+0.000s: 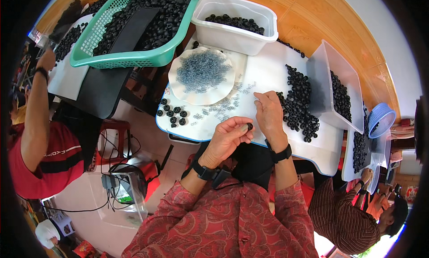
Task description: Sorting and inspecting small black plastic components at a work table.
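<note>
My left hand (229, 136) pinches a small black ring-shaped part (250, 126) between thumb and fingertips, just over the table's near edge. To its right, my right hand (270, 114) is held with thumb and index finger close together and the other fingers curled. Anything in that pinch is too small to make out. A white scalloped plate (201, 100) carries a heap of tiny grey springs (203, 70), and more springs lie scattered beside it. Left of my hands sits a small group of black parts (173, 113). Beyond my right hand spreads a larger pile of black parts (298, 99).
Behind the plate stand a green basket (127, 61) and a white tub (232, 38), both holding black parts. A clear bin (328, 86) is at the right of the white table (263, 66). Co-workers sit on both sides; cables (109, 193) hang at the lower left.
</note>
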`<action>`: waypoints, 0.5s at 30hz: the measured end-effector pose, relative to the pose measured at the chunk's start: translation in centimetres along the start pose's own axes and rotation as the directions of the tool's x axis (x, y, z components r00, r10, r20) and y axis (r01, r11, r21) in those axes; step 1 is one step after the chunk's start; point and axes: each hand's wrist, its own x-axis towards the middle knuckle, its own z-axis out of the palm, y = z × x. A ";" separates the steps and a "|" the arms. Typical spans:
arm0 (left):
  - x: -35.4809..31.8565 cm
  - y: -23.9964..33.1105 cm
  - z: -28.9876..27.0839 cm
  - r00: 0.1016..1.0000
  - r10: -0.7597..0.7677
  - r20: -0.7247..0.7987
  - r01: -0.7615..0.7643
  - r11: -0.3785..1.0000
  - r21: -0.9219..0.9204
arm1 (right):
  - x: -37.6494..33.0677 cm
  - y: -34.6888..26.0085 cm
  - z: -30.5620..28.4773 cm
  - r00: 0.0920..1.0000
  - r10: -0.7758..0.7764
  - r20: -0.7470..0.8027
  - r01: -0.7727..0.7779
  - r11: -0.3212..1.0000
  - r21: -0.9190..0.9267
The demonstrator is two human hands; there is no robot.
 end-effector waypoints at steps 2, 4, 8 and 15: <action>0.0 0.0 0.0 1.000 -0.002 0.000 0.002 1.000 0.004 | 0.0 0.1 -0.1 1.000 0.017 0.010 -0.017 1.000 -0.017; -0.1 0.0 0.1 1.000 -0.008 -0.004 0.008 1.000 0.010 | 0.1 0.3 -0.1 0.999 0.047 0.015 -0.046 0.998 -0.045; -0.1 0.0 0.3 1.000 -0.002 -0.010 0.002 1.000 0.019 | 0.4 0.4 -0.3 1.000 0.006 -0.010 -0.006 1.000 0.017; -0.1 -0.1 0.2 1.000 0.004 -0.009 -0.004 1.000 0.017 | 0.5 0.3 -0.5 1.000 0.023 0.008 -0.023 1.000 0.000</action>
